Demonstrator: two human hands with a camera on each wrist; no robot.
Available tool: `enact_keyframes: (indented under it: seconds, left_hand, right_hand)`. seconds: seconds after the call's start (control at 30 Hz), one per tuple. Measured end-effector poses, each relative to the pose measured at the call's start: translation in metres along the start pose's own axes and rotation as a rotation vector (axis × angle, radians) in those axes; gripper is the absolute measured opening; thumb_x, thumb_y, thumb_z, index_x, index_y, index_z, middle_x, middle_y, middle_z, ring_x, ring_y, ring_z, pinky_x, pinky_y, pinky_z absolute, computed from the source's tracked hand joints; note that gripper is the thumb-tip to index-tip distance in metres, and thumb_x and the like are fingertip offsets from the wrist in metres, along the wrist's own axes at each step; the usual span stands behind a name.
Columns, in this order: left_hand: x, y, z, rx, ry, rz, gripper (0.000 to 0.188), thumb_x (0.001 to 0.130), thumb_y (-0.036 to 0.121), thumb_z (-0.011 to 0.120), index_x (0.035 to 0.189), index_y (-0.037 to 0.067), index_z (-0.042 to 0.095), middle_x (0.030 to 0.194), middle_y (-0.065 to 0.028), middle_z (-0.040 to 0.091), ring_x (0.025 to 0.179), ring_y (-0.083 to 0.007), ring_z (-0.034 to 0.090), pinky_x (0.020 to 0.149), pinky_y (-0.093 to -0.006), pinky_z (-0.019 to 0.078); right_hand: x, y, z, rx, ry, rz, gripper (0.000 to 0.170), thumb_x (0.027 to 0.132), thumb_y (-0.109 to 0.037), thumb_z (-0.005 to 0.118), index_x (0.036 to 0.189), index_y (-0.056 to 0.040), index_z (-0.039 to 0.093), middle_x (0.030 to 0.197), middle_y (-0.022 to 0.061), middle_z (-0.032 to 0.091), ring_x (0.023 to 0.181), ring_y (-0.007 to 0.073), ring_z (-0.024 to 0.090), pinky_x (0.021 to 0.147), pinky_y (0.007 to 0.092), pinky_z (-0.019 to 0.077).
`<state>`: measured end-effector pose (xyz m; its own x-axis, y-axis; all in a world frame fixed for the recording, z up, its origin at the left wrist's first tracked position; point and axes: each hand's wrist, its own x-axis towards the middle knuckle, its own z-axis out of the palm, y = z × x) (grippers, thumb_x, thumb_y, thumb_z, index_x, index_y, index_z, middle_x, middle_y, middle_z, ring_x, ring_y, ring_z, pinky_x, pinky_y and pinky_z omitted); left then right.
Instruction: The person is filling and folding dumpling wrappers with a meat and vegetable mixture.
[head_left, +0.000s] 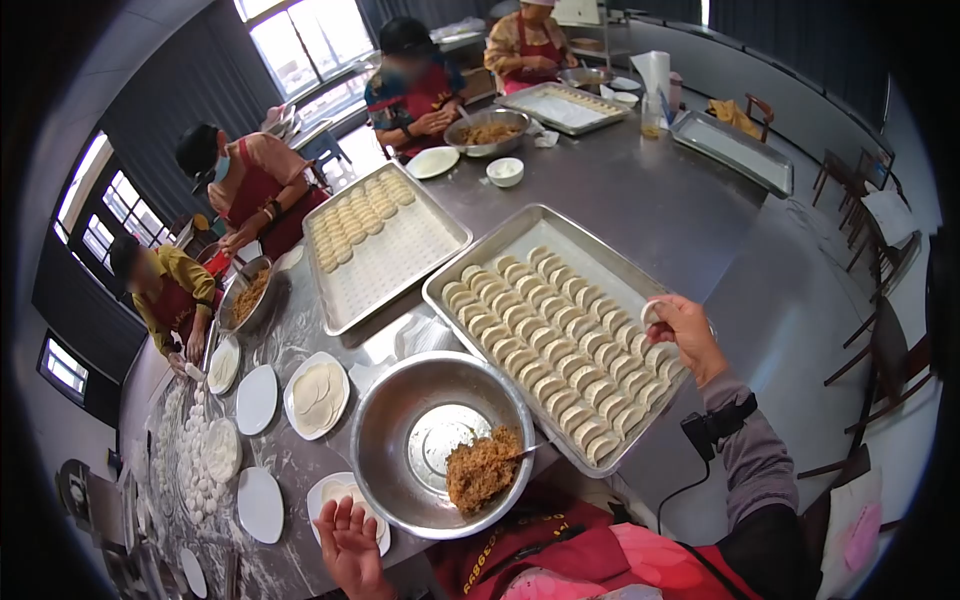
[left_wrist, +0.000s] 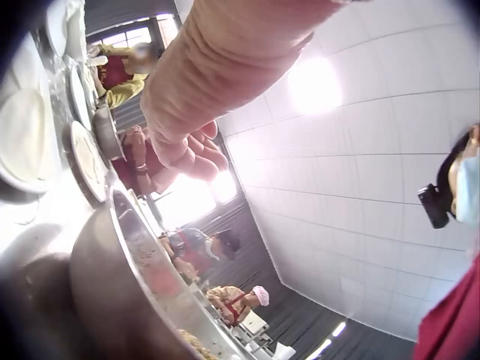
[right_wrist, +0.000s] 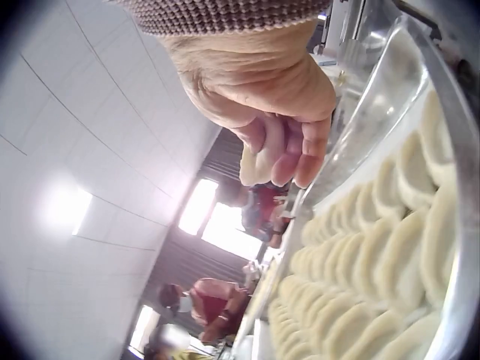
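Note:
Between thumb and fingers, my right hand [head_left: 683, 335] pinches a pale folded dumpling [right_wrist: 262, 154] above the right side of a metal tray [head_left: 545, 213]. Rows of dumplings [head_left: 560, 340] fill most of that tray. My left hand [head_left: 352, 545] is raised with the palm up and fingers loosely bent, holding nothing. It is over a white plate of round wrappers [head_left: 340, 490], partly hiding it. Beside it stands a large steel bowl [head_left: 385, 400] with a mound of brown filling [head_left: 485, 470] and a utensil handle [head_left: 535, 449] sticking out.
A second tray [head_left: 400, 285] holds dumplings at its far end. Plates of wrappers [head_left: 317, 394], bare plates [head_left: 258, 398] and dough pieces [head_left: 200, 450] lie on the floured table at left. Several people in red aprons work along the far side. Chairs [head_left: 885, 350] stand at right.

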<state>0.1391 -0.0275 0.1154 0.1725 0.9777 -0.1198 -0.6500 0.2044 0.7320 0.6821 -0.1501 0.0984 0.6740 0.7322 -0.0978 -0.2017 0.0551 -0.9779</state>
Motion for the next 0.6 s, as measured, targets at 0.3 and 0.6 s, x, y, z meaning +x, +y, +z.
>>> enact_keyframes:
  seconds: [0.3,0.6]
  left_hand:
    - [0.007,0.003,-0.008,0.095,0.189,-0.046,0.032,0.099,0.028,0.042,0.122,0.007,0.051,0.119,-0.0145,0.056,0.104,-0.0261,0.055,0.088,-0.0431,0.0458]
    - [-0.024,0.029,-0.016,0.177,0.342,0.064,0.029,0.097,0.026,0.046,0.119,0.008,0.054,0.115,-0.0096,0.058,0.100,-0.0215,0.055,0.084,-0.0369,0.0468]
  right_hand:
    - [0.148,0.008,0.073,-0.322,0.004,-0.138,0.024,0.081,-0.008,0.058,0.102,0.0006,0.064,0.082,0.0072,0.066,0.059,0.0125,0.062,0.051,0.0261,0.0499]
    - [0.279,0.047,0.148,-0.675,-0.022,-0.396,0.021,0.078,-0.010,0.060,0.096,-0.0027,0.069,0.086,0.0141,0.069,0.080,0.0243,0.066,0.073,0.0331,0.0498]
